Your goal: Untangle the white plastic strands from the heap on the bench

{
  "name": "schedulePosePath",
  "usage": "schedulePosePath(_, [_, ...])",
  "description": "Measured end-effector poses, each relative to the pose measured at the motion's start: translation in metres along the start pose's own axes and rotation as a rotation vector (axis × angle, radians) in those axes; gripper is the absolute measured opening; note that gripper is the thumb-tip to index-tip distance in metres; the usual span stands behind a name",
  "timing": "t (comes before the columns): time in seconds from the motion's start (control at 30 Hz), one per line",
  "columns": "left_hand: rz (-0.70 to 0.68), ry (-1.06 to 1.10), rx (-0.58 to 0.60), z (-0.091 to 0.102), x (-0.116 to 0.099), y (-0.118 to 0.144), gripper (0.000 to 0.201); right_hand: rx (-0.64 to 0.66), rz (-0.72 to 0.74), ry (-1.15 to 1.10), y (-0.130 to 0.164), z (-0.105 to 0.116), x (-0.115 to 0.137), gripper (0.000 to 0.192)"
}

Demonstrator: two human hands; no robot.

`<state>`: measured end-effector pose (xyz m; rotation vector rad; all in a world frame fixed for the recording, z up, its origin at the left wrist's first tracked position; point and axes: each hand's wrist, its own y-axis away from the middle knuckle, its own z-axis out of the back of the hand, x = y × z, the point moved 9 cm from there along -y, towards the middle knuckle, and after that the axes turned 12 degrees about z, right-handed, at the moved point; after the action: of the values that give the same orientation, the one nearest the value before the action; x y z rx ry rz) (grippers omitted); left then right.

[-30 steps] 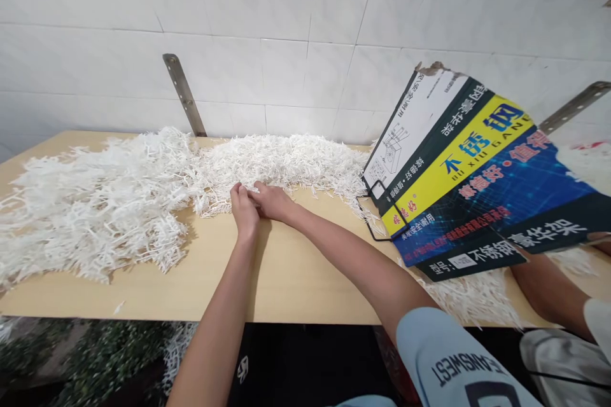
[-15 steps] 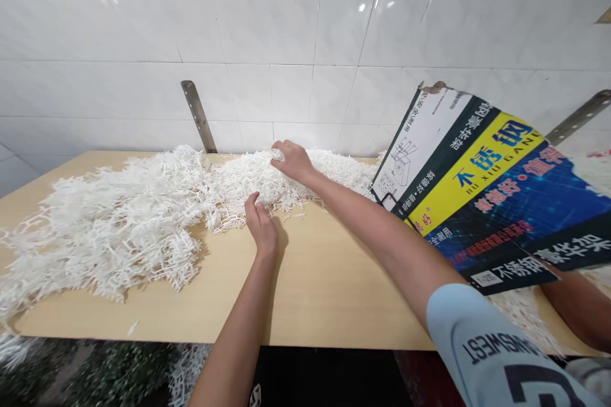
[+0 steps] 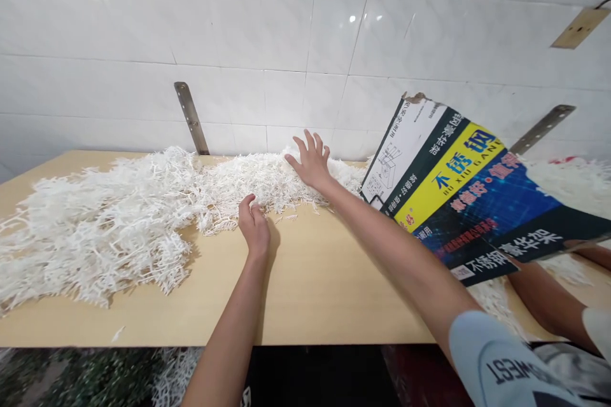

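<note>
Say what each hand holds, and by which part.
Nothing. The right hand lies spread open on the white shreds; the left hand rests curled at their edge.

Bright, sharp view; glare on tiles (image 3: 286,25).

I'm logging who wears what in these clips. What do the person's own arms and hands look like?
Both arms are bare, with no gloves, rings or watch showing. The left hand has no sleeve in view. The right hand leads back to a short pale-blue sleeve with dark printed lettering.
</note>
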<state>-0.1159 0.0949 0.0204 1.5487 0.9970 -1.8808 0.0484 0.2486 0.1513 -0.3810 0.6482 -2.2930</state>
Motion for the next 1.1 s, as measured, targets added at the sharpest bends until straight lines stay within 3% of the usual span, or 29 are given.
schedulePosePath(0.1, [-0.080,-0.001,0.001,0.000,-0.011,0.005,0.030,-0.068,0.034,0.017,0.070,0.012,0.040,0.058])
schedulePosePath(0.23, [-0.218,-0.048,-0.038,0.005,-0.026,0.012,0.023,0.102,0.193,-0.089,0.168,-0.015,0.092,0.050])
schedulePosePath(0.37, [-0.279,-0.113,-0.097,0.023,-0.033,0.014,0.025,0.300,0.252,-0.214,0.221,-0.043,0.109,0.049])
schedulePosePath(0.47, [-0.304,-0.151,-0.154,0.052,-0.043,0.017,0.026,0.443,0.259,-0.297,0.230,-0.055,0.110,0.060])
schedulePosePath(0.57, [-0.387,-0.218,-0.179,0.088,-0.063,0.020,0.021,0.649,0.290,-0.415,0.231,-0.062,0.112,0.094])
schedulePosePath(0.67, [-0.425,-0.378,-0.278,0.137,-0.078,0.015,0.017,0.914,0.294,-0.497,0.232,-0.072,0.113,0.137])
schedulePosePath(0.77, [-0.351,-0.570,-0.485,0.200,-0.079,0.006,0.015,1.049,0.249,-0.535,0.229,-0.077,0.112,0.156])
schedulePosePath(0.83, [-0.240,-0.650,-0.633,0.243,-0.072,0.002,0.024,1.046,0.232,-0.557,0.227,-0.077,0.111,0.157])
schedulePosePath(0.9, [-0.133,-0.801,-0.564,0.261,-0.059,-0.008,0.032,0.995,0.253,-0.593,0.230,-0.072,0.111,0.149])
schedulePosePath(1.0, [-0.041,-1.061,-0.352,0.256,-0.037,-0.018,0.051,0.836,0.313,-0.650,0.238,-0.059,0.112,0.114])
schedulePosePath(1.1, [-0.050,-1.200,-0.271,0.240,-0.031,-0.019,0.052,0.654,0.314,-0.597,0.244,-0.050,0.111,0.079])
